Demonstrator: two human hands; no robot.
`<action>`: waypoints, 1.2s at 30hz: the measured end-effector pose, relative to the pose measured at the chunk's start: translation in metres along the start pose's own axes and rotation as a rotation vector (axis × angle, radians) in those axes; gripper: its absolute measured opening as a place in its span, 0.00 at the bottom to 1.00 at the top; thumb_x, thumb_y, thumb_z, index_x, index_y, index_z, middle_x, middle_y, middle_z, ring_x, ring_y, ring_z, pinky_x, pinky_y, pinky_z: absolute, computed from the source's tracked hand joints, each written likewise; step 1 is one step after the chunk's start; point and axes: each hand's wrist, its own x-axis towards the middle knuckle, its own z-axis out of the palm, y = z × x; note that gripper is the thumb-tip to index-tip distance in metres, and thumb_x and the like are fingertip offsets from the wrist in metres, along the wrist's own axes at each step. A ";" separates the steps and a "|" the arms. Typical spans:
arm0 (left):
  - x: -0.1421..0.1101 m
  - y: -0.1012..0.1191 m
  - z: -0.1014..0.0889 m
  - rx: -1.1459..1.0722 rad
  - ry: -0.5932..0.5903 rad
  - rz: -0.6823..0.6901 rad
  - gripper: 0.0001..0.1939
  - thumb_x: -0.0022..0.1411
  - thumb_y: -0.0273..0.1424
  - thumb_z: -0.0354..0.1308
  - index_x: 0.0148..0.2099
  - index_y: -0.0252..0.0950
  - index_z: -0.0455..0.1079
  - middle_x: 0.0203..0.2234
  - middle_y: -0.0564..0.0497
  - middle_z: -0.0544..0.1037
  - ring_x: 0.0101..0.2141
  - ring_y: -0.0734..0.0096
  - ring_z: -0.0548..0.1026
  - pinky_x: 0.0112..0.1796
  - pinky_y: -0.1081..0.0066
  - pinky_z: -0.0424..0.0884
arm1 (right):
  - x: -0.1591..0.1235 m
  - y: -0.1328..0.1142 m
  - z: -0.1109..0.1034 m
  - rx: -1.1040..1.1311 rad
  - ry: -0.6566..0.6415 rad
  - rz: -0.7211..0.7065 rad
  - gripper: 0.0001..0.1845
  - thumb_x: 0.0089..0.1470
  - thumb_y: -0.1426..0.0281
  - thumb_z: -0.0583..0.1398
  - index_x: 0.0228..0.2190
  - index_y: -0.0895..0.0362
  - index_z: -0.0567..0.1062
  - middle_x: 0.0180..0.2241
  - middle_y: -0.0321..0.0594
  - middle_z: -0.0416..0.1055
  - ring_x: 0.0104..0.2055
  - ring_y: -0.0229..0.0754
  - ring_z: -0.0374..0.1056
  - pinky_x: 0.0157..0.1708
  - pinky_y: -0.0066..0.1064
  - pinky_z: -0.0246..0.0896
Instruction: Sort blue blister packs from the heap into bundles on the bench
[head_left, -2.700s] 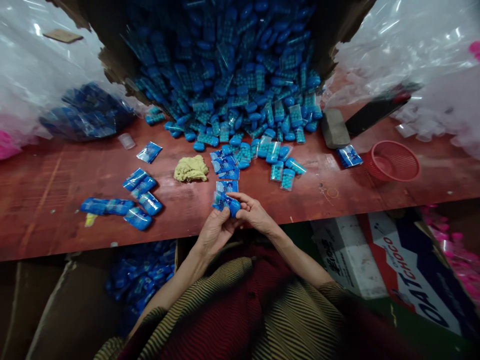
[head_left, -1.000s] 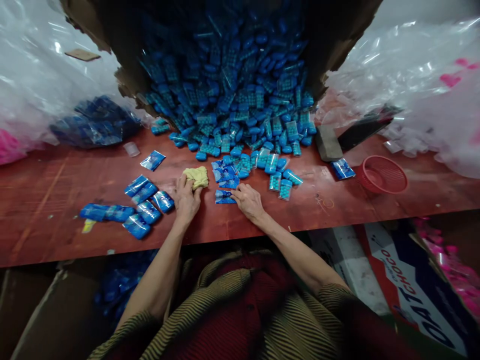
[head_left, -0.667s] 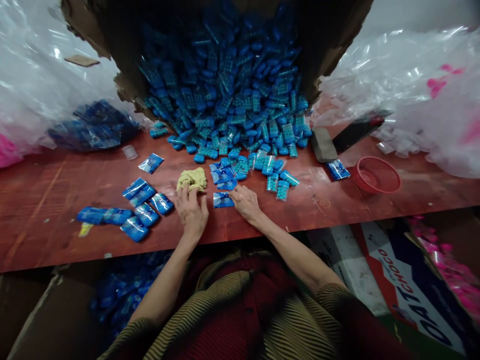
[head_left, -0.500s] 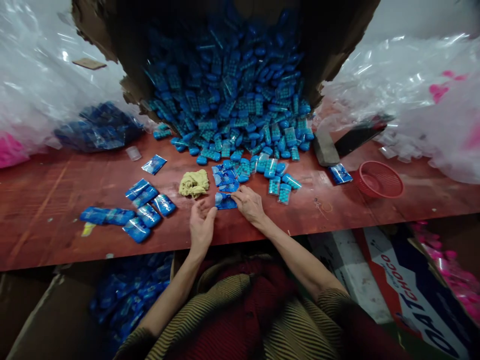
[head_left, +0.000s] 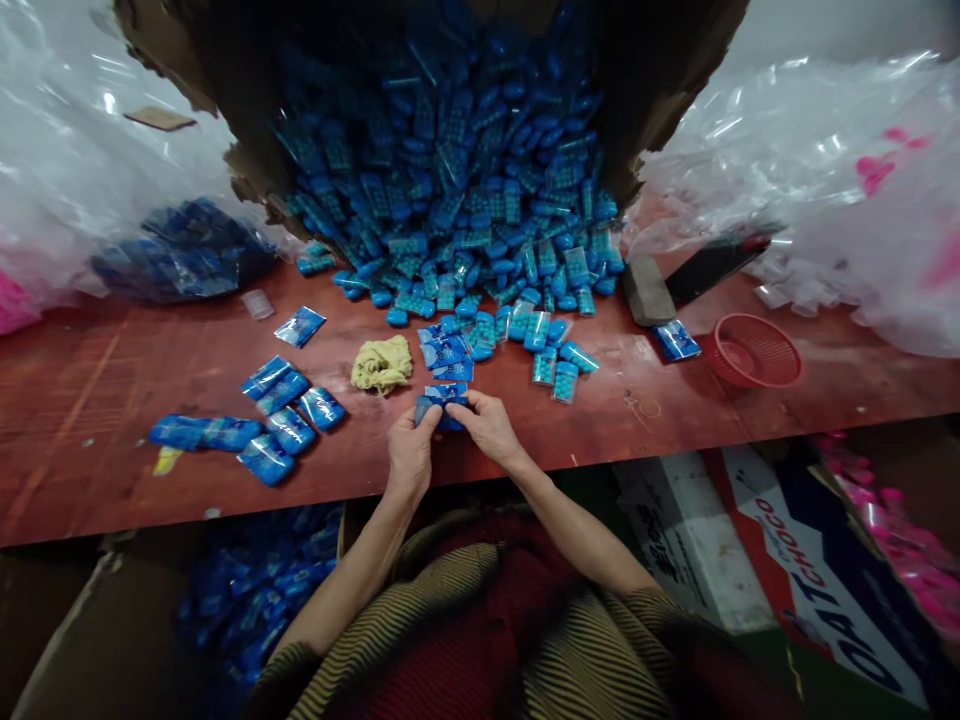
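Between both hands, just above the table's front part, is a blue printed packet [head_left: 448, 393]. My left hand [head_left: 412, 447] pinches its left side with thumb and fingers. On its right side, my right hand [head_left: 487, 428] grips the edge the same way. Right behind the packet lie more flat blue sleeves [head_left: 444, 350], partly overlapping. A crumpled yellow cloth [head_left: 382, 364] rests to their left. Small clear containers of blue pellets with blue caps [head_left: 565, 381] lie to the right, beyond my right hand. Filled blue packets [head_left: 291, 430] are grouped on the left.
A torn cardboard box [head_left: 247, 150] spills a heap of blue-capped containers [head_left: 465, 200] onto the red table [head_left: 480, 485]. At right stand a stone block [head_left: 648, 291] and a red basket [head_left: 756, 352]. Clear plastic bags [head_left: 795, 140] flank the box. An open carton [head_left: 262, 590] sits below.
My left hand, open before, has moved right and closed on the packet's left side. The packet has come up between both hands. The whole view has shifted slightly.
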 end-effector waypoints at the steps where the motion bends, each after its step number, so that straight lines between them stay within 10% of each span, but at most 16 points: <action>1: 0.001 -0.002 0.000 0.010 0.029 0.020 0.07 0.44 0.30 0.65 0.26 0.33 0.72 0.18 0.56 0.72 0.19 0.81 0.65 0.20 0.80 0.61 | -0.001 0.001 0.003 -0.001 0.017 0.001 0.13 0.50 0.62 0.58 0.22 0.59 0.70 0.21 0.31 0.64 0.24 0.33 0.58 0.27 0.25 0.56; 14: -0.001 0.013 0.008 -0.122 -0.196 -0.209 0.12 0.45 0.34 0.67 0.29 0.31 0.72 0.19 0.53 0.73 0.17 0.80 0.66 0.16 0.79 0.60 | -0.008 -0.008 0.000 -0.188 0.094 -0.036 0.19 0.55 0.57 0.53 0.20 0.57 0.67 0.19 0.30 0.62 0.23 0.34 0.58 0.25 0.25 0.53; 18: -0.001 0.010 -0.003 -0.108 -0.164 -0.288 0.14 0.43 0.34 0.68 0.29 0.32 0.70 0.17 0.55 0.71 0.15 0.82 0.65 0.15 0.80 0.59 | -0.010 -0.021 -0.028 -0.493 0.045 -0.133 0.16 0.58 0.60 0.52 0.30 0.57 0.74 0.29 0.36 0.72 0.31 0.37 0.65 0.33 0.27 0.57; 25: -0.006 0.012 -0.007 -0.253 -0.153 -0.514 0.11 0.50 0.32 0.65 0.30 0.34 0.66 0.18 0.54 0.71 0.15 0.80 0.65 0.13 0.81 0.56 | 0.012 -0.016 -0.097 -1.191 0.468 0.121 0.16 0.58 0.64 0.54 0.43 0.61 0.70 0.42 0.56 0.68 0.45 0.54 0.63 0.38 0.38 0.58; 36: -0.016 0.018 -0.003 -0.271 -0.175 -0.696 0.12 0.59 0.35 0.57 0.27 0.34 0.62 0.14 0.54 0.64 0.14 0.81 0.59 0.13 0.82 0.52 | 0.034 -0.015 -0.084 -0.972 -0.021 0.006 0.25 0.50 0.70 0.58 0.51 0.57 0.65 0.41 0.45 0.71 0.43 0.50 0.68 0.38 0.35 0.60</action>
